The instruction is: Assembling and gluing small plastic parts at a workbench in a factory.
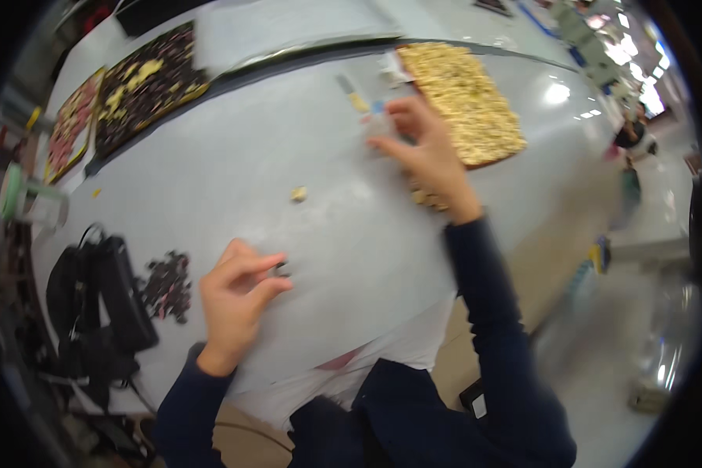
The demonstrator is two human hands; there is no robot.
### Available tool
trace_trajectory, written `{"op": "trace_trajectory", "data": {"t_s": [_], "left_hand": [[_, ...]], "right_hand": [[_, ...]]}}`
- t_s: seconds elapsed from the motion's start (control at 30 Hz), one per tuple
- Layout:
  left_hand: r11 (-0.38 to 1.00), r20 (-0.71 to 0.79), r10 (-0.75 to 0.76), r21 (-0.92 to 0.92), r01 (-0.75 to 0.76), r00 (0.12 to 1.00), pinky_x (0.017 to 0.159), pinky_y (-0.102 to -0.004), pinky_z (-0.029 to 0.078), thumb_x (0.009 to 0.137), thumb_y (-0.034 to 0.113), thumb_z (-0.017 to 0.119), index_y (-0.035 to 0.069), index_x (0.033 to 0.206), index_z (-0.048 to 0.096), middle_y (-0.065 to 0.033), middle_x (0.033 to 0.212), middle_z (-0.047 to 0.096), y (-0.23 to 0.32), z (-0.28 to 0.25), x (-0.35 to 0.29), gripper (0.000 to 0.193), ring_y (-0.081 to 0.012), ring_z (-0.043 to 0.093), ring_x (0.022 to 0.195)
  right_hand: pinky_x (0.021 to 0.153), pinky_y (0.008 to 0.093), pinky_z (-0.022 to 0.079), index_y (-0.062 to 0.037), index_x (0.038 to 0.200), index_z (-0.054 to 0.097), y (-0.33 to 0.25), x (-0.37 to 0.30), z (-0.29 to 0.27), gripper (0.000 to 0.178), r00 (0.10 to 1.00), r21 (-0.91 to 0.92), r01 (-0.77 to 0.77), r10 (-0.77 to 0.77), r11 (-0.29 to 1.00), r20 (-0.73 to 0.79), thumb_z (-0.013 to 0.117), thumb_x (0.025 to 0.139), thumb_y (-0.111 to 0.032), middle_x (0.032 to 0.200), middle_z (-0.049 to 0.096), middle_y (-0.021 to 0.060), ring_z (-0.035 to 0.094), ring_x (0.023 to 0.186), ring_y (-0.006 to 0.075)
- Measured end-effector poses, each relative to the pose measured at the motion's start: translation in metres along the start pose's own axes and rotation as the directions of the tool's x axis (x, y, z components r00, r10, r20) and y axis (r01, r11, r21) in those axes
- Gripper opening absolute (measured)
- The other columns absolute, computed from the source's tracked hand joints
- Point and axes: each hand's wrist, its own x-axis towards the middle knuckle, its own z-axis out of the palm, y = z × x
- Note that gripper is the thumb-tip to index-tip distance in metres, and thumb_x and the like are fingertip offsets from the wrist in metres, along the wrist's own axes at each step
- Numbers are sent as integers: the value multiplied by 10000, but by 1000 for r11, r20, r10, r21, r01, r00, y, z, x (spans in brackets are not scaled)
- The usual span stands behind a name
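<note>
My left hand (pixel 238 292) is closed in a pinch, thumb and forefinger holding a small dark piece (pixel 281 270) above the grey table. Farther off to the right, my right hand (pixel 421 140) is curled, its thumb and fingers around a small translucent bottle (pixel 377 126) with a blue part; motion blurs both. Just beyond the bottle is a thin stick-like thing (pixel 352 92), grey and yellow. One pale yellow piece (pixel 299 193) lies between my hands. Several yellowish-brown pieces (pixel 427 200) sit beside my right wrist, partly hidden by it.
Behind my right hand, a board (pixel 468 101) is covered in pale yellow pieces. Dark pieces fill a tray (pixel 152 78) at the far left, beside a pinkish one (pixel 74 125). A dark heap (pixel 166 287) and a black strapped bag (pixel 101 296) lie left of my left hand.
</note>
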Motion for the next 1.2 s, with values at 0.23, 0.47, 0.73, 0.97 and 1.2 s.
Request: {"op": "trace_trajectory", "data": {"t_s": [0.23, 0.47, 0.73, 0.97, 1.2], "left_hand": [[1000, -50, -1, 20, 2, 999, 683, -233, 359, 683, -46, 735, 20, 920, 697, 4, 765, 456, 0, -3, -5, 249, -110, 435, 734], [1000, -62, -13, 7, 13, 998, 701, -239, 359, 693, -44, 723, 25, 922, 698, 9, 759, 442, 0, -1, -5, 240, -109, 429, 745], [1000, -63, -8, -3, 8, 998, 707, -240, 361, 702, -46, 714, 27, 922, 693, 9, 761, 439, -2, -2, -3, 232, -109, 429, 744], [1000, -50, -2, -6, 1, 999, 714, -241, 370, 690, -88, 682, 34, 925, 694, 7, 759, 444, -1, -2, -3, 265, -108, 435, 746], [1000, -56, 5, -7, -6, 998, 703, -235, 372, 689, -100, 676, 31, 928, 694, 4, 764, 449, 0, -1, -4, 274, -107, 438, 740]], "right_hand": [[906, 308, 472, -26, 1056, 549, -9, -2, 1, 462, 998, 73, 0, -4, 997, 56, 815, 710, -177, 1028, 612, 89, 585, 994, 184], [863, 327, 400, -90, 944, 667, -13, -19, -37, 352, 970, -291, 107, -36, 951, 239, 817, 671, -252, 919, 499, 68, 454, 949, 244], [854, 322, 426, -62, 867, 700, -8, -17, -36, 160, 951, -299, 142, -46, 944, 305, 730, 723, -126, 911, 510, 55, 487, 953, 228], [767, 332, 463, -31, 832, 683, -5, -16, -35, 147, 964, -229, -11, 70, 973, 255, 735, 726, -119, 896, 512, 69, 550, 848, 229], [678, 242, 479, -26, 897, 655, -13, -11, -52, 141, 993, 7, 12, -13, 1000, 119, 723, 783, -75, 888, 569, 30, 595, 816, 126]]}}
